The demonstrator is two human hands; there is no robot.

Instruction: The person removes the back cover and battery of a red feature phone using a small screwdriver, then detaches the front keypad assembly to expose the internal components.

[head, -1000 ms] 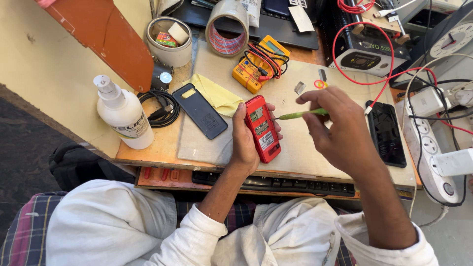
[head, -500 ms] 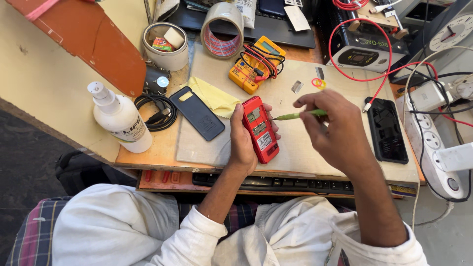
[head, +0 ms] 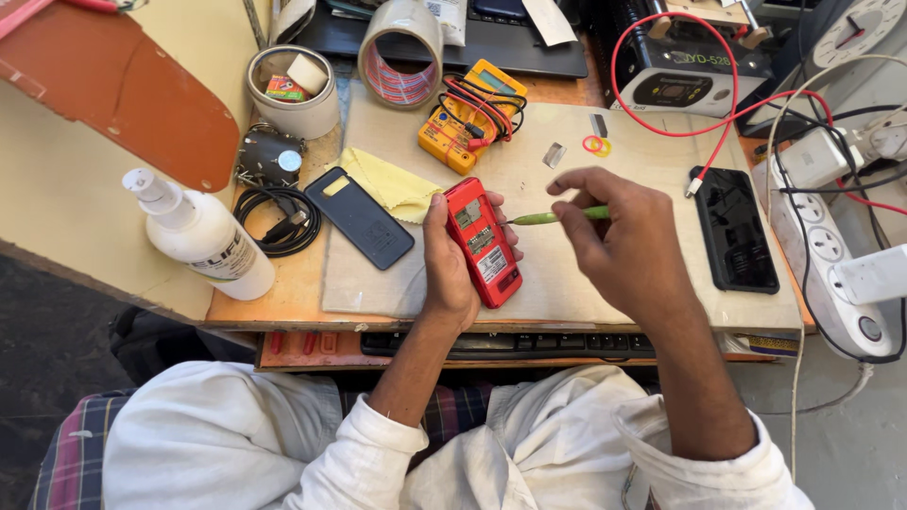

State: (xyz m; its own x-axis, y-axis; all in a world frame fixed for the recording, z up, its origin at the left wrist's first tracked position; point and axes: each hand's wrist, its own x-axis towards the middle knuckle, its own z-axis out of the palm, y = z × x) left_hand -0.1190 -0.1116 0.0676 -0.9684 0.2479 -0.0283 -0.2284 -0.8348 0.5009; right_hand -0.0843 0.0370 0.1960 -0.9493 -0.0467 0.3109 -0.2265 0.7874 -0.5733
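While the grey work mat (head: 567, 203) spreads out beneath both hands, the left hand (head: 452, 260) wraps its fingers round a red opened phone (head: 483, 241), gripping it tilted just above the mat. Beyond that hand's knuckles lies a dark phone case (head: 359, 217), and next to it a yellow cloth (head: 389, 181). Just to the right, the right hand (head: 619, 236) pinches a slim green screwdriver (head: 557, 217) between thumb and fingers, its tip at the phone's edge.
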